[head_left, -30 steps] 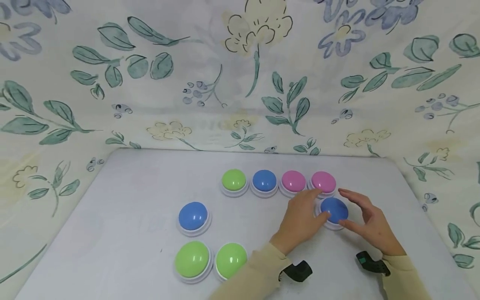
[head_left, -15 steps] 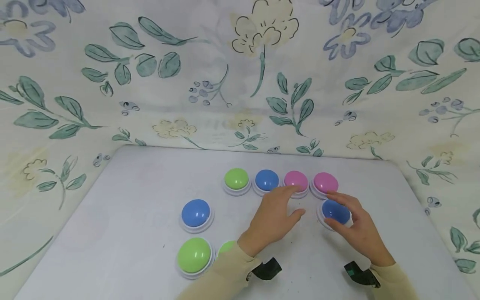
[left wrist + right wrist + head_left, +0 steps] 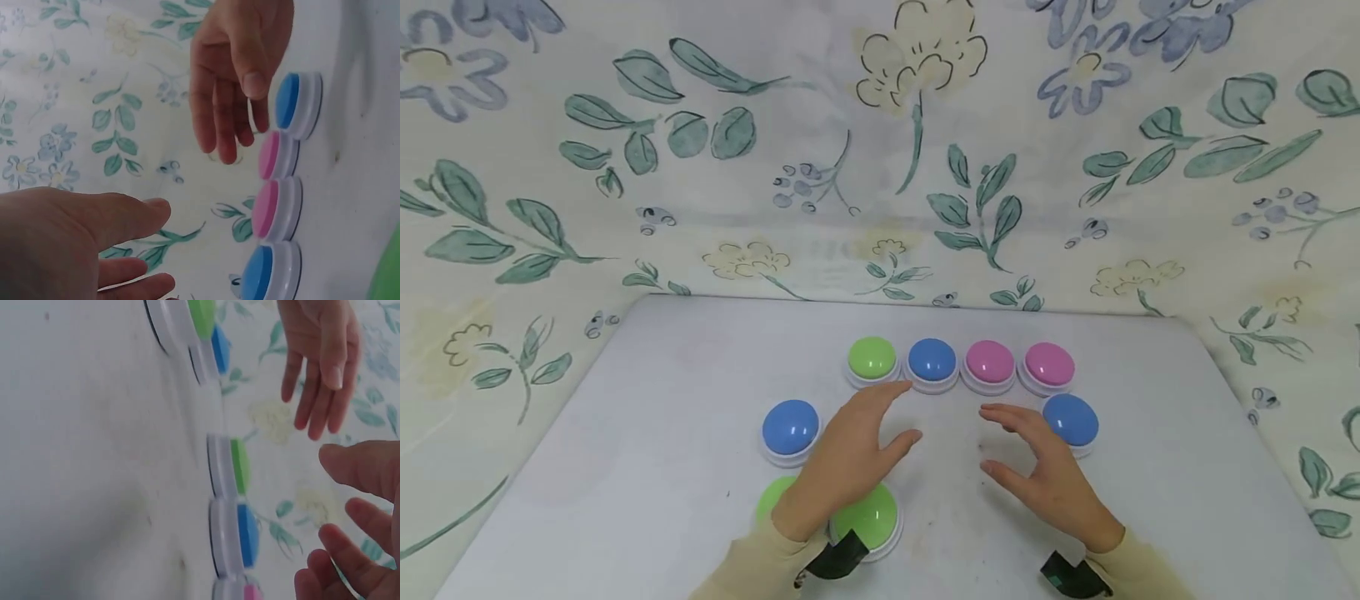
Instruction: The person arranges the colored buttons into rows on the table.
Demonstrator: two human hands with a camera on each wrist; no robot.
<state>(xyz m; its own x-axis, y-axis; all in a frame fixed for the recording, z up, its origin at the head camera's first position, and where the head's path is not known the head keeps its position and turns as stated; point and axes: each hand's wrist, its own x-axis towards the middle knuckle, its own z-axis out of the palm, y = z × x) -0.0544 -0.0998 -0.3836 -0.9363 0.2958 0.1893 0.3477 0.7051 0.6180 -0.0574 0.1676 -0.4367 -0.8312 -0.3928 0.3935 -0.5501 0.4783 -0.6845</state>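
Note:
Both my hands are empty, held over the table with fingers apart and the palms roughly facing each other. My left hand (image 3: 846,450) hovers right of a blue domed push button (image 3: 791,427), with its wrist and sleeve overlapping two green buttons; the right-hand green button (image 3: 872,517) shows better. Just left of another blue button (image 3: 1071,420) is my right hand (image 3: 1048,479), which partly covers that button's white base. Across the left wrist view, the right hand (image 3: 244,69) appears beyond the left thumb. The right wrist view shows the left hand (image 3: 325,362) at its top.
A back row of buttons on white bases runs green (image 3: 872,358), blue (image 3: 932,360), pink (image 3: 990,362), pink (image 3: 1049,364). They stand close side by side on the white table (image 3: 647,400). Floral cloth (image 3: 820,167) hangs behind and at the sides.
Both hands were around the blue button at the right. The left hand left it first, then the right; both have moved left. The button stays in place below the pink one.

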